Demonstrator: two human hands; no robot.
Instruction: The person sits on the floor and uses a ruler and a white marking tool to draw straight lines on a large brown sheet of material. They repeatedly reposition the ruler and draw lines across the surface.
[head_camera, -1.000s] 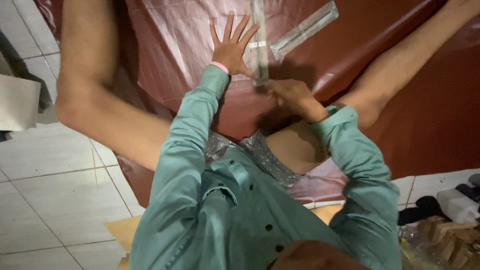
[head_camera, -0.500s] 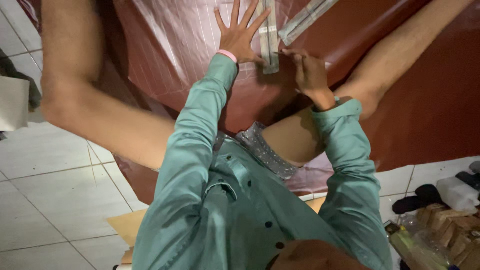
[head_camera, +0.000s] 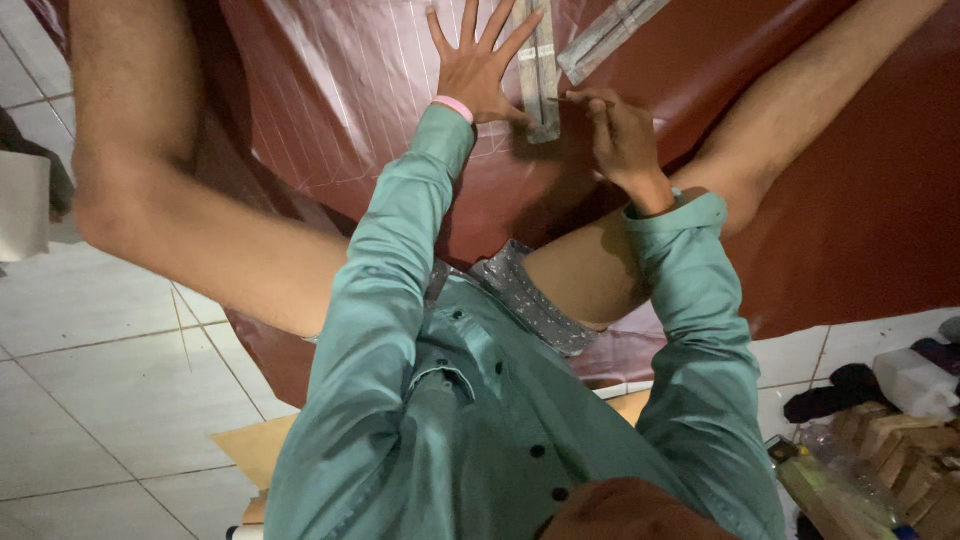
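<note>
Pressing flat with fingers spread wide, the left hand (head_camera: 478, 72) rests palm-down on a dark red leather-like sheet (head_camera: 850, 200) spread over the floor, its thumb side touching a clear ruler (head_camera: 540, 70) that lies along the sheet and runs up out of the top of the view. This hand grips nothing; it only bears down on the sheet and the ruler's edge. Just to the right of the ruler's near end, the right hand (head_camera: 620, 135) is curled, fingers bunched around what looks like a thin pen or marker (head_camera: 570, 100) whose tip points toward the ruler; the tool is mostly hidden, so its kind cannot be told for sure. Faint pale lines cross the sheet to the left of the spread hand. A second clear ruler (head_camera: 610, 30) lies at an angle just beyond, near the first. The person sits on the sheet with bare legs apart, in a green long-sleeved shirt. Pale floor tiles (head_camera: 110, 400) show at left, and small wooden blocks (head_camera: 890, 440) lie at lower right.
</note>
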